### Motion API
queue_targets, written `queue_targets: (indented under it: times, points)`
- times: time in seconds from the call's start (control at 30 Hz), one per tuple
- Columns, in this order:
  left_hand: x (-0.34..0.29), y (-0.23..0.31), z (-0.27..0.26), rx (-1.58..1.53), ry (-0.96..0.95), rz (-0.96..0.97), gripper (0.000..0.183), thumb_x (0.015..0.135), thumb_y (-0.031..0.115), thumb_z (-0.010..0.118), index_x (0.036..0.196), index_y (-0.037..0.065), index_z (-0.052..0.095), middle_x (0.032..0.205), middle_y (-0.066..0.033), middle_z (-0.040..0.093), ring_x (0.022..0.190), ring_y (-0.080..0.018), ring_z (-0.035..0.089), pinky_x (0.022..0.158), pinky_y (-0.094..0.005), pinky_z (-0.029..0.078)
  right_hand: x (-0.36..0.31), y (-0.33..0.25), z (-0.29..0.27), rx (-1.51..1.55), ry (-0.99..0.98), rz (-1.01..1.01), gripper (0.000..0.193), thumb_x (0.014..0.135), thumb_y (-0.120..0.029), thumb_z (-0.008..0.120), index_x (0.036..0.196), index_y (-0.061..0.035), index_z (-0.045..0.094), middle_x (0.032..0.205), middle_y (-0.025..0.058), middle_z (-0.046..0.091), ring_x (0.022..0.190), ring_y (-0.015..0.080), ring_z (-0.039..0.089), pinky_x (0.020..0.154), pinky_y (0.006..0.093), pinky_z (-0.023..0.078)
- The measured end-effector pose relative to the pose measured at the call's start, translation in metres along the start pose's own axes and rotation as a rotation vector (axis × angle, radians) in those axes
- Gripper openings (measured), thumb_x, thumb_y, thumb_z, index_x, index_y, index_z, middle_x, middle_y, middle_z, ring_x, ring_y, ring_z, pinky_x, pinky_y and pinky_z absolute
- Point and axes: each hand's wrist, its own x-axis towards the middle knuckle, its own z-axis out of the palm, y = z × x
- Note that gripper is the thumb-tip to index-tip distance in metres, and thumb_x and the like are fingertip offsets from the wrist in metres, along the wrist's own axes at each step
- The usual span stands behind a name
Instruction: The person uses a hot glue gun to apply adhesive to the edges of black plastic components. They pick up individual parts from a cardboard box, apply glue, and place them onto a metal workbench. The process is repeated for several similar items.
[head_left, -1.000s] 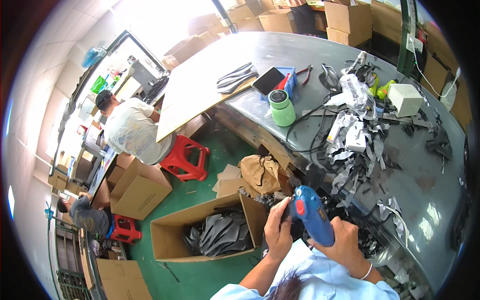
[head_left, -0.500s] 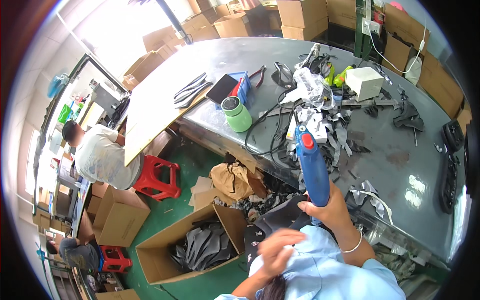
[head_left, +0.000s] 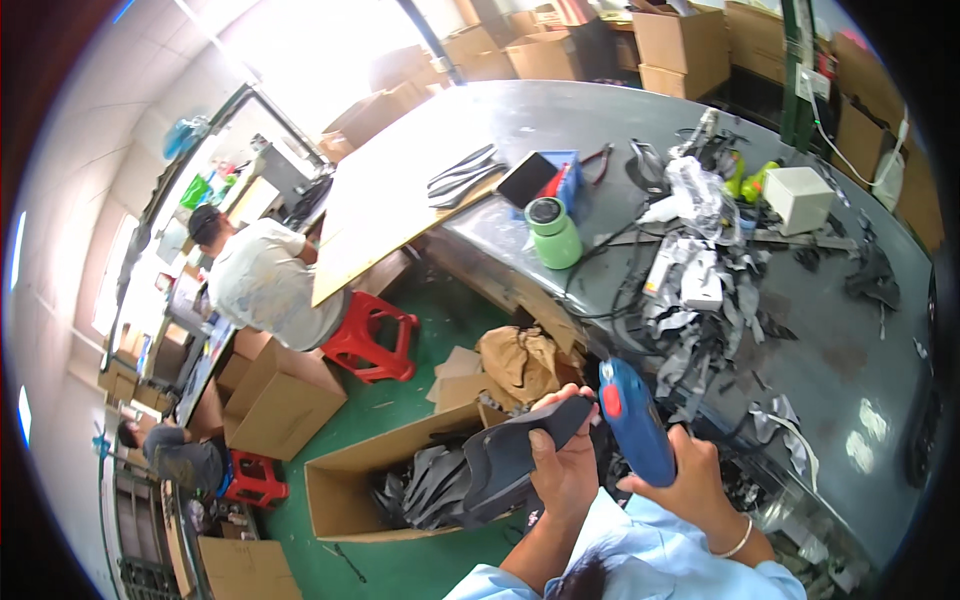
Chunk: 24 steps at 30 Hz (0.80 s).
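Note:
My left hand (head_left: 568, 472) grips a curved dark grey foam-like piece (head_left: 505, 462), fingers behind it and thumb on its face. My right hand (head_left: 692, 480) is wrapped round a blue handheld power tool (head_left: 642, 432) with a red button. The tool's tip points up and left, close beside the piece's right end; whether they touch, I cannot tell. Below and left of the piece an open cardboard box (head_left: 385, 447) holds a heap of similar dark pieces (head_left: 435, 480).
Grey scraps (head_left: 690, 365), black cables and plastic wrap cover the worktable (head_left: 820, 330) beside a white block-shaped box (head_left: 798, 200). A green bottle (head_left: 556, 238), blue tray (head_left: 573, 180) and pliers (head_left: 602, 165) stand farther back. At left, a person (head_left: 265, 280) sits on a red stool (head_left: 370, 340).
My left hand, empty and blurred near my body before, now holds a dark grey piece up over the box. The blue tool has come lower and tilts left. The view has shifted left.

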Motion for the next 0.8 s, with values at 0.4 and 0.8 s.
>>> queue_targets:
  times: [0.4,0.8]
  points:
    - [0.002,0.007,-0.009,0.138,0.172,0.171,0.055,0.089,0.050,0.051,0.121,0.007,0.043,0.121,-0.0115,0.051,0.105,-0.0203,0.055,0.085,-0.0316,0.048,-0.014,-0.016,0.008,-0.070,-0.079,-0.220,0.049,0.061,-0.037,0.082,0.069,-0.0045,0.046,0.053,0.0079,0.050,0.046,0.0258,0.053,0.046,0.0350,0.043]
    - [0.012,0.045,-0.018,0.223,0.102,-0.080,0.040,0.092,0.029,0.049,0.114,-0.004,0.047,0.105,-0.0228,0.058,0.095,-0.0290,0.062,0.081,-0.0372,0.054,-0.018,0.000,0.003,-0.211,-0.054,-0.214,0.051,0.058,-0.037,0.083,0.072,-0.0048,0.046,0.058,0.0079,0.050,0.049,0.0261,0.051,0.049,0.0371,0.040]
